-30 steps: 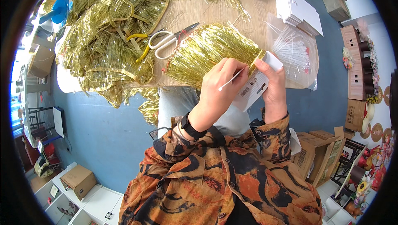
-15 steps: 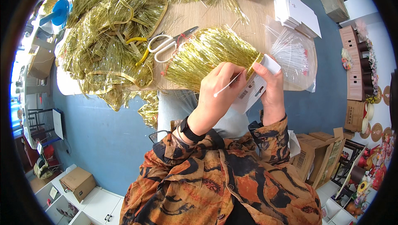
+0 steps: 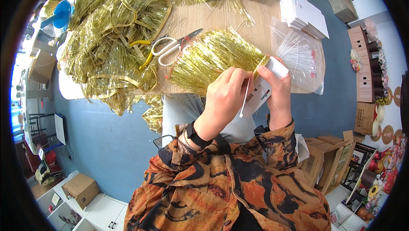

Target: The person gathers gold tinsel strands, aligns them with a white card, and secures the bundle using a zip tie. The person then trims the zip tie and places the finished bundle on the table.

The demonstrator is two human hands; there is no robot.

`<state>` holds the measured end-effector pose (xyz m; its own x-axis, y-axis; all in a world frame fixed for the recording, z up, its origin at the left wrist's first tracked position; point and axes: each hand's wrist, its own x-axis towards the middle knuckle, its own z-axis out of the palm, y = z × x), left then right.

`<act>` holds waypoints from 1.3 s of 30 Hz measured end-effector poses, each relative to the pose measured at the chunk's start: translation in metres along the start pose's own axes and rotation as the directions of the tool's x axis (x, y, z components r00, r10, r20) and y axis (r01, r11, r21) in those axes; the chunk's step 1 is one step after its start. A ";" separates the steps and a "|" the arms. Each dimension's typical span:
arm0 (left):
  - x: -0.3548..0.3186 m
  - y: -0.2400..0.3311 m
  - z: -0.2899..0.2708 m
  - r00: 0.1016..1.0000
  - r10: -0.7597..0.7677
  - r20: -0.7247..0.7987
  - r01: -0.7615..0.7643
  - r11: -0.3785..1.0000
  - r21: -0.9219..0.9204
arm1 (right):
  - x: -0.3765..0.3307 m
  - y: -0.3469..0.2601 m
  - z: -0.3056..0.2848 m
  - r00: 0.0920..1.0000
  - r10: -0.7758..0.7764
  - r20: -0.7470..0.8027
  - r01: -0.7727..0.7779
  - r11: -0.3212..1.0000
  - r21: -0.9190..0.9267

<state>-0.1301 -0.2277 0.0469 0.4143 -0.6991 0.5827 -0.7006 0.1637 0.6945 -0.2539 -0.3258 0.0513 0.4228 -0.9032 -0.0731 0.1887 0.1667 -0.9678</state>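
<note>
Near the middle of the frame, the left hand (image 3: 223, 99) pinches a thin white stick (image 3: 245, 99) between its fingers, closed on it so that it hangs down across a white card (image 3: 260, 97). The right hand (image 3: 277, 92) grips that card and a small white block (image 3: 277, 67) at the narrow end of a fan of gold tinsel (image 3: 208, 60), apparently bunching the strands where they meet. The fan lies on the wooden desk (image 3: 213, 18), its loose ends spreading toward the left of the frame. Just above it rest white-handled scissors (image 3: 170, 48), close by. A clear bag of white sticks (image 3: 298, 56) sits right of the hands, and a stack of white cards (image 3: 302, 11) lies in the upper right. A large heap of gold tinsel (image 3: 110, 39) fills the upper left.
</note>
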 end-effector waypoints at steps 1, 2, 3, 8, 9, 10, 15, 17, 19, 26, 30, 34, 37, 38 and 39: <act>0.000 -0.001 0.000 1.000 0.003 -0.012 -0.003 1.000 0.009 | 0.000 0.000 0.000 1.000 -0.001 0.000 0.001 1.000 0.003; -0.001 -0.001 0.000 1.000 0.003 -0.019 -0.003 1.000 0.015 | -0.001 0.000 0.000 1.000 0.003 0.004 -0.003 1.000 -0.004; 0.000 -0.002 0.000 1.000 -0.003 -0.023 0.003 1.000 0.023 | 0.000 0.000 0.000 1.000 0.004 0.010 -0.004 1.000 -0.011; -0.002 -0.006 0.000 1.000 -0.014 -0.019 0.013 0.998 -0.055 | 0.000 0.000 0.000 1.000 0.008 0.011 -0.008 1.000 -0.006; -0.003 -0.006 -0.001 1.000 -0.024 -0.008 0.024 0.998 -0.063 | 0.000 0.001 0.000 1.000 0.010 0.015 -0.010 1.000 -0.002; -0.003 -0.006 0.000 0.999 -0.035 -0.011 0.034 0.997 -0.076 | 0.000 0.001 0.001 1.000 0.021 0.011 -0.021 1.000 -0.001; 0.001 -0.006 0.001 0.997 -0.080 -0.003 0.079 0.995 -0.064 | -0.003 0.000 0.005 1.000 -0.006 0.010 0.006 1.000 -0.019; 0.004 -0.005 -0.002 0.987 -0.151 0.053 0.155 0.984 -0.086 | -0.003 -0.001 0.006 1.000 -0.002 0.001 0.002 1.000 -0.029; 0.006 -0.003 -0.005 0.970 -0.223 0.101 0.235 0.964 -0.125 | -0.003 -0.002 0.006 1.000 -0.010 0.003 0.010 0.999 -0.037; 0.005 0.012 -0.021 0.947 -0.320 0.026 0.319 0.928 -0.193 | -0.001 -0.006 0.008 0.999 0.009 -0.031 -0.010 0.999 -0.040; 0.013 0.005 -0.020 0.953 -0.301 0.019 0.302 0.946 -0.121 | -0.002 -0.007 0.013 1.000 0.008 -0.019 -0.008 0.999 -0.035; 0.018 0.001 -0.012 0.940 -0.336 0.061 0.341 0.933 -0.117 | 0.000 -0.008 0.018 1.000 -0.028 -0.014 0.027 0.999 -0.029; 0.018 -0.001 -0.015 0.917 -0.379 0.124 0.394 0.908 -0.140 | 0.003 -0.009 0.019 1.000 0.003 -0.015 -0.003 1.000 0.007; 0.017 -0.002 -0.018 0.918 -0.378 0.121 0.394 0.906 -0.157 | 0.004 -0.009 0.019 1.000 0.008 -0.018 -0.008 1.000 -0.002; 0.016 -0.002 -0.022 0.927 -0.360 0.107 0.374 0.910 -0.178 | 0.004 -0.009 0.019 1.000 0.016 -0.026 -0.017 1.000 -0.011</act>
<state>-0.1093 -0.2244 0.0641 0.5742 -0.7813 0.2446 -0.3791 0.0110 0.9253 -0.2367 -0.3234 0.0639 0.4028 -0.9103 -0.0951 0.1717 0.1772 -0.9691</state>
